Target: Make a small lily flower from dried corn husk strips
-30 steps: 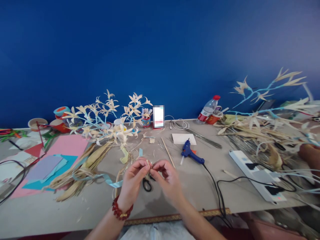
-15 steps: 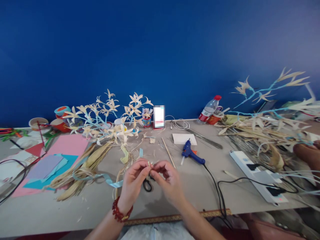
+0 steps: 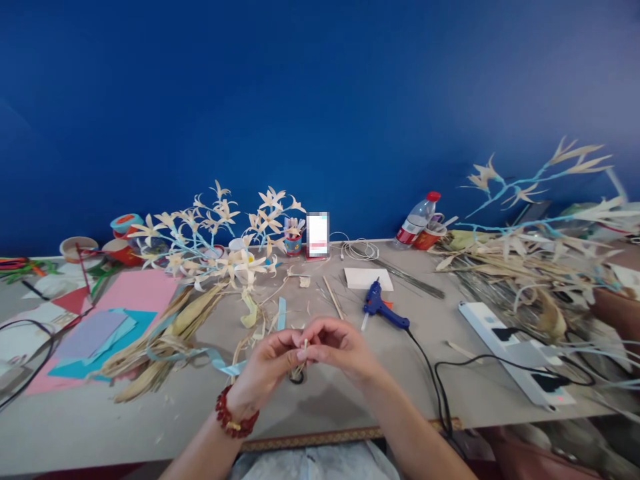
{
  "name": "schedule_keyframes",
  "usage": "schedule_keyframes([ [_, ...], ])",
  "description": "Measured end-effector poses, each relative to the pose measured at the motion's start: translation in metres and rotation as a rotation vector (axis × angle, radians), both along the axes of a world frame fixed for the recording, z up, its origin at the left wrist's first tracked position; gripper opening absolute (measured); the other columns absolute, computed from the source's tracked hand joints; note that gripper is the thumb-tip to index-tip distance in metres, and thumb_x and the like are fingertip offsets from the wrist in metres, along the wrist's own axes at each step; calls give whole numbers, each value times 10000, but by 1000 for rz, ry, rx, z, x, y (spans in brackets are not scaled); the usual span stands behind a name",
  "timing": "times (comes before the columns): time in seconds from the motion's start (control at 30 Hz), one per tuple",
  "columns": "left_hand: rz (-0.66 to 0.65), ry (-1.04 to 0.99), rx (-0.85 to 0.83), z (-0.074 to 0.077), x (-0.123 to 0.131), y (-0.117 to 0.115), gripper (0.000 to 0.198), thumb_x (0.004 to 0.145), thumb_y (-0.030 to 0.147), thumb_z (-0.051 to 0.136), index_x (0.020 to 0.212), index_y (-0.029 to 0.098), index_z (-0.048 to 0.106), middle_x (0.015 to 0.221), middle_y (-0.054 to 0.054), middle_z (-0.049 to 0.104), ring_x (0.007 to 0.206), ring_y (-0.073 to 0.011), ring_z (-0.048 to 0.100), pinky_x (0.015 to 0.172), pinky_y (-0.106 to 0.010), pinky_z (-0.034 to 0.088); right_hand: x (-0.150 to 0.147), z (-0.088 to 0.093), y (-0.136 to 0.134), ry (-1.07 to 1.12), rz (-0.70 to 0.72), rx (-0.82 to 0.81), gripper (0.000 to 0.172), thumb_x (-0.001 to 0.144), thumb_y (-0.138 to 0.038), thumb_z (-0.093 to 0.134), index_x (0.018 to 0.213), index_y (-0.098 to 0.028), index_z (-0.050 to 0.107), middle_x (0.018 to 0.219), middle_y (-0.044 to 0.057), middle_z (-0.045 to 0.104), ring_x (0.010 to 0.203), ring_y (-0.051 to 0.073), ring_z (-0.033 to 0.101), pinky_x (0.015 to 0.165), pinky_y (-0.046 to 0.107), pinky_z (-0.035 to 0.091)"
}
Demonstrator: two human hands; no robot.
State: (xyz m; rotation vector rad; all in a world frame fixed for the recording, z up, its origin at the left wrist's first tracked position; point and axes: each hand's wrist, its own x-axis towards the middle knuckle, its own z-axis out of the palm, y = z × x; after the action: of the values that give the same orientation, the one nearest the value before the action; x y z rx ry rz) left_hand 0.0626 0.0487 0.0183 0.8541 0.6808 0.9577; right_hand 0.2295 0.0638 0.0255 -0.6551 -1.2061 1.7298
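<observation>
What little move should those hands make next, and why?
Perhaps hold the pale strip steady with the left hand while the right hand smooths it, since both hands' fingertips meet at it and its end pokes up between them.

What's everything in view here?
Wall: one, blue, behind
Flowers: many, cream, back left and right
Husks: many, tan, left and right
Paper sheets: several, mixed colours, left
Cups: several, mostly red, back
Phone: one, white-screened, back centre
Bottle: one, clear, back right
Glue gun: one, blue, centre right
Power strip: one, white, right
Cables: several, black, white, scattered
Small piece: one, pale, front centre
Another person: one, right edge
Left hand, right hand: one each, pinching the piece
</observation>
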Motion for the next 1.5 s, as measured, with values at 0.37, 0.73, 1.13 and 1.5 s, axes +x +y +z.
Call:
schedule_keyframes([
  [0.37,41,89,108,0,1,0,127,800,274,721,769,161,672,757,-9,610,730,-113,538,684,-210,411,0,6,-6,-120,-156,52,172,714,-301,794,732,-172,680,683,6,627,629,130,581,586,245,460],
  [0.73,188,282,238,-1,4,-7,156,843,329,655,805,179,672,802,-21,632,783,-150,555,737,-243,424,-8,7,-8,-197,-366,125,203,726,-328,765,667,-183,635,634,-12,594,556,112,535,509,222,407],
  [1.13,84,83,28,-3,4,-7,177,792,313,718,763,152,650,710,-14,618,694,-125,540,670,-225,413,-1,0,-3,18,-113,-13,204,732,-342,796,786,-171,698,689,14,677,584,137,642,573,261,497],
  [1.5,66,123,55,-4,-1,-6,175,813,314,698,756,156,649,700,-19,605,697,-133,527,669,-230,403,0,1,1,22,-106,-52,209,686,-314,831,721,-172,682,637,5,670,555,131,622,530,247,478],
])
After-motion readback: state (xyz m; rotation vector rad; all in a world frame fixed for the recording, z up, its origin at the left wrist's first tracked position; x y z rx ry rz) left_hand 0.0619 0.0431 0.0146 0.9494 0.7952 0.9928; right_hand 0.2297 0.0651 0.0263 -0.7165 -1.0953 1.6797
